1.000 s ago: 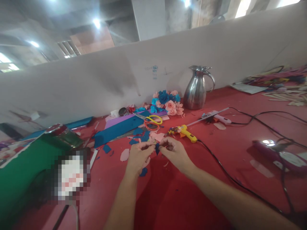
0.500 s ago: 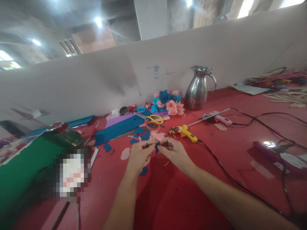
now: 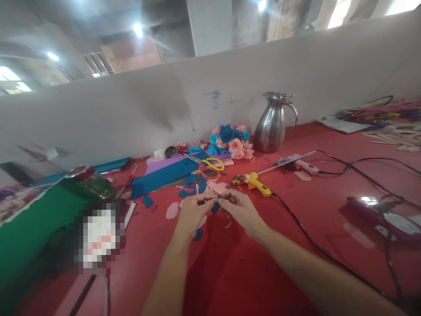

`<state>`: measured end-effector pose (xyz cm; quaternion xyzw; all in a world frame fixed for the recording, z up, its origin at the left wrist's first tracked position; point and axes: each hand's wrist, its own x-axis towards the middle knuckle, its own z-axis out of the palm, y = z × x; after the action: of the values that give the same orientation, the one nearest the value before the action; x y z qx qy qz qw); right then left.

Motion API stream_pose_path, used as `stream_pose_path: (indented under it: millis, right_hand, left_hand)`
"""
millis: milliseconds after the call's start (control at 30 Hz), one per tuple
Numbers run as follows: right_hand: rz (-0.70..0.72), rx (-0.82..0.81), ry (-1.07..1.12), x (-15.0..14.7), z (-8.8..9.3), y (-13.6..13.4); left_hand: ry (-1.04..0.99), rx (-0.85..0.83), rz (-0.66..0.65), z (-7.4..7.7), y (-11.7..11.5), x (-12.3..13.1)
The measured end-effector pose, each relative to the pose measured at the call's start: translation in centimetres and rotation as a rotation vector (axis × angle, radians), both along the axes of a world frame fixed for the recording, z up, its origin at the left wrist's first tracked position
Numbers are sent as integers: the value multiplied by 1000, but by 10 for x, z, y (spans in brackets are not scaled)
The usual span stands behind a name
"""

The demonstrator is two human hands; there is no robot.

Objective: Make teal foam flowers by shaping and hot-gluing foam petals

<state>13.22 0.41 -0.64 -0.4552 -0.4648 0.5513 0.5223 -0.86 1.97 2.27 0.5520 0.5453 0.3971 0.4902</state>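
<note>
My left hand (image 3: 196, 211) and my right hand (image 3: 240, 210) meet over the red table, fingertips together. Both are closed in a pinch on a small dark blue paper piece (image 3: 215, 208), which is mostly hidden by the fingers. Just beyond them lie blue and pink paper scraps (image 3: 217, 187). A pink paper petal (image 3: 172, 210) rests left of my left hand. Right of the scraps is a yellow glue gun (image 3: 262, 186), its black cord running toward the front right. Scissors (image 3: 210, 164) with yellow and orange handles lie on blue paper sheets (image 3: 164, 179).
Paper flowers (image 3: 232, 141) in pink and blue stand by the wall, beside a steel jug (image 3: 271, 125). A pink glue gun (image 3: 304, 164) lies further right. On the left are a jar (image 3: 92, 182) and a green board (image 3: 39, 237). A purple device (image 3: 383, 215) with cords sits right.
My fingertips have drawn closer together around the blue paper piece, and less of it shows upright between them. The view has shifted very slightly.
</note>
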Motion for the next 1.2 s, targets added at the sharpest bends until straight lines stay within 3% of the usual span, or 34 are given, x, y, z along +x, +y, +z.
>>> stream_pose_path:
  millis: [133,267,367,467,600,667,733,800,1000,1200]
  right_hand:
    - [-27,-15,3,0,1,1]
    - [-54,-50,47,1,-1,3]
    - [-55,-91,73,3,0,3]
    - [-66,-97,96,3,3,2]
    - [-23,-73,91,3,5,2]
    - [9,-54,80,2,3,2]
    - [26,-30,65,1,0,2]
    - [39,0,43,0,-4,2]
    - [66,67,-51,-2,-11,2]
    - [96,74,-139,-2,-9,0]
  left_hand:
    - [10,-12,18,-2,1,-2]
    - [44,6,154,-5,8,-14]
    - [161,45,293,-13,18,-32]
    - [314,73,333,-22,26,-49]
    - [409,177,401,-19,25,-48]
    - [293,192,347,-12,19,-36]
    - [58,75,154,-5,12,-23]
    - [-34,-65,36,0,6,-12]
    - [-78,-100,-55,-1,4,-7]
    - [-31,-112,-54,-4,6,-13]
